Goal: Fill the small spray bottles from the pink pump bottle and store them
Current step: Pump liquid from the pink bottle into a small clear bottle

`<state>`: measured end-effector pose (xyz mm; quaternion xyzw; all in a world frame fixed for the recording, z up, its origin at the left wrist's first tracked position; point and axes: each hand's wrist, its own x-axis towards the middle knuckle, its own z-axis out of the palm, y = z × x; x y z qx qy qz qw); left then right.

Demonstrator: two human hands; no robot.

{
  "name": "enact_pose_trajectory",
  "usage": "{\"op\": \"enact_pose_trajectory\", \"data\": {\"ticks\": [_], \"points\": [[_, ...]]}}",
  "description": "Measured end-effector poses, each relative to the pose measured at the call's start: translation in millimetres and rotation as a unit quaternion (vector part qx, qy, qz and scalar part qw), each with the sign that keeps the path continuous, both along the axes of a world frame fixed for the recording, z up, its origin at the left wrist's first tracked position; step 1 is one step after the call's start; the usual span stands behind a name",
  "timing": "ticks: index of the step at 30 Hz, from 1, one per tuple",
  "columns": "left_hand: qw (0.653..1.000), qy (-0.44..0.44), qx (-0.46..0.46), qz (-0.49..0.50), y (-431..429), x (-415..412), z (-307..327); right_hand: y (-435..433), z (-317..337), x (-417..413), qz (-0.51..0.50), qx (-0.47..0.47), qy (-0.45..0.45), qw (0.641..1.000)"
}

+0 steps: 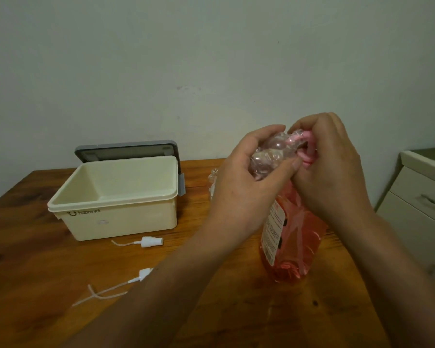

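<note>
The pink pump bottle [293,237] stands on the wooden table [30,267], full of pink liquid and covered in clear plastic wrap. My left hand [246,177] grips the bubble wrap [274,151] bunched around the pump head. My right hand [337,172] is closed on the pink pump nozzle at the top. A small clear spray bottle [212,179] without a cap stands just behind my left hand, mostly hidden. Two white spray heads with dip tubes lie loose on the table, one [151,241] before the box, the other [143,274] by my left forearm.
A cream storage box [116,204] sits open at the left, its grey lid [126,149] leaning against the wall behind it. A cream drawer cabinet [422,197] stands beside the table's right edge.
</note>
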<state>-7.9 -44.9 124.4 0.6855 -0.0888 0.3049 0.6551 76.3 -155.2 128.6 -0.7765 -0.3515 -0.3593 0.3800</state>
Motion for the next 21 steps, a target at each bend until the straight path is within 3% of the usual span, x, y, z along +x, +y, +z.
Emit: {"op": "enact_pose_trajectory", "data": {"ticks": [21], "points": [[1.0,-0.001,0.009,0.012,-1.7,-2.7,-1.9,-0.7,0.9,-0.2,0.012,-0.002,0.016,1.0]]}}
